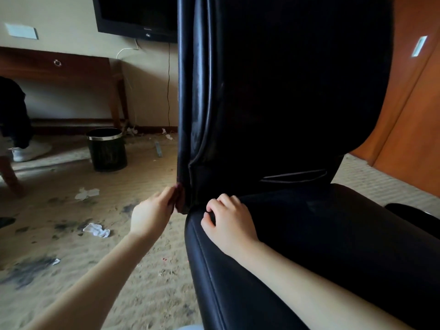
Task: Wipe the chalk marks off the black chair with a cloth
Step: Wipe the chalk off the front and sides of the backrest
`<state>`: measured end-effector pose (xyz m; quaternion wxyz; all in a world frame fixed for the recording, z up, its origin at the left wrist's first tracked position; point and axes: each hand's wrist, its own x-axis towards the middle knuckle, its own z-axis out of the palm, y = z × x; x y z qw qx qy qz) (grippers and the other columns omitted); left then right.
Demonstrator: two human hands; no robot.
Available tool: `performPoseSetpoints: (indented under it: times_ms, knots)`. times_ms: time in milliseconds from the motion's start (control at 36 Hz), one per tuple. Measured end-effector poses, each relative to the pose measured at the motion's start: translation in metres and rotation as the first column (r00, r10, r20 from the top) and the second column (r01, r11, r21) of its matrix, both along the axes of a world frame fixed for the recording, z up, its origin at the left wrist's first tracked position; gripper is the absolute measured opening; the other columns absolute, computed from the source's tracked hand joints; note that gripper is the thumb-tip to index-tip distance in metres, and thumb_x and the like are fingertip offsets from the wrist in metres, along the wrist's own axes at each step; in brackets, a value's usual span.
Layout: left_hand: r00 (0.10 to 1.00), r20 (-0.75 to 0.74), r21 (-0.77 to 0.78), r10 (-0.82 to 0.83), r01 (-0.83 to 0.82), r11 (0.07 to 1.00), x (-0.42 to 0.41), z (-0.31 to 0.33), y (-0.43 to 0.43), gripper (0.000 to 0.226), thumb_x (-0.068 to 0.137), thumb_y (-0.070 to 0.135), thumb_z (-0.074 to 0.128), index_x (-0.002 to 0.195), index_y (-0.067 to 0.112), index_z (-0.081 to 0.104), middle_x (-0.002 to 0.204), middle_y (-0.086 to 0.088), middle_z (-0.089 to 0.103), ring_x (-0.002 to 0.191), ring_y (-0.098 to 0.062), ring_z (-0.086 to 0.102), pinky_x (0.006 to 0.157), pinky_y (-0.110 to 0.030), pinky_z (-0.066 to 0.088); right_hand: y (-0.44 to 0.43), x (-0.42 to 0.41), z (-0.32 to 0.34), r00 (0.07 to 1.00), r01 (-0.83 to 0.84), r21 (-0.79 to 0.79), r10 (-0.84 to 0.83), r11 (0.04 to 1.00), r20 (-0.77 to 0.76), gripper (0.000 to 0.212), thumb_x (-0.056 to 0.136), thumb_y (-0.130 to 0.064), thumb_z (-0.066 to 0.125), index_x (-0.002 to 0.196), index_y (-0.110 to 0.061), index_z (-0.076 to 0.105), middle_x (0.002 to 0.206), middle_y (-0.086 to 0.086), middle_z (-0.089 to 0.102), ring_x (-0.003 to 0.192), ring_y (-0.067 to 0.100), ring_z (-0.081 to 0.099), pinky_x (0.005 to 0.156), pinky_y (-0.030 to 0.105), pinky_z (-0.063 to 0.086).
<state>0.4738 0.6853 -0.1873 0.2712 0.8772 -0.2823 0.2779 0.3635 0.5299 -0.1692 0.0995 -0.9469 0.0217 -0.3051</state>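
Both hands at the chair's back corner

Bare forearms reach in from below. Right hand (227, 222) rests on the seat of the black chair (285, 103), fingers loosely curled and holding nothing. Left hand (154, 210) touches the lower left edge of the backrest, its fingertips hidden against the black material, so its grip cannot be told. Crumpled tissue (96, 229) lies on the stained carpet (71, 270). Farther off stands a black bin (107, 150), with a television (135, 15) on the wall.
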Motion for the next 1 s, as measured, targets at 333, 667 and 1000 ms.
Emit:
performPoseSetpoints:
  times_ms: [333,667,1000]
  knots:
    - [0.931,0.116,0.119,-0.347,0.333,0.935,-0.059,0.082,-0.048,0.051,0.076,0.033,0.035,0.124,0.027,0.048,0.104,-0.001,0.065,0.092,-0.027,0.064,0.067,-0.037,0.056,-0.003,-0.018,0.024,0.974,-0.212,0.608,0.118,0.765,0.192,0.061,0.090,-0.053,0.045,0.143,-0.026,0.031,0.121,0.000,0.060,0.092,0.009,0.064,0.082,0.028,0.052]
    - [0.980,0.159,-0.170,-0.119,0.145,0.975,-0.060,0.084,-0.074,0.032,0.083,0.033,0.063,0.107,0.012,0.062,0.105,-0.010,0.056,0.099,-0.034,0.052,0.081,-0.045,0.044,-0.105,-0.029,0.049,0.915,0.072,0.866,-0.379,0.495,0.140,0.023,0.089,-0.016,0.064,0.111,-0.016,0.058,0.093,-0.010,0.058,0.087,0.005,0.054,0.068,0.008,0.032]
    - [0.824,-0.471,-0.591,-0.316,-0.028,0.806,-0.007,0.074,-0.059,0.105,0.053,0.065,0.079,0.136,0.015,0.039,0.130,-0.005,0.055,0.119,-0.019,0.053,0.101,-0.039,0.044,-0.191,0.017,0.054,0.750,0.134,0.981,-0.661,0.143,-0.006,0.022,0.085,-0.004,0.062,0.107,0.000,0.064,0.108,0.019,0.066,0.102,0.033,0.063,0.090,0.036,0.049]
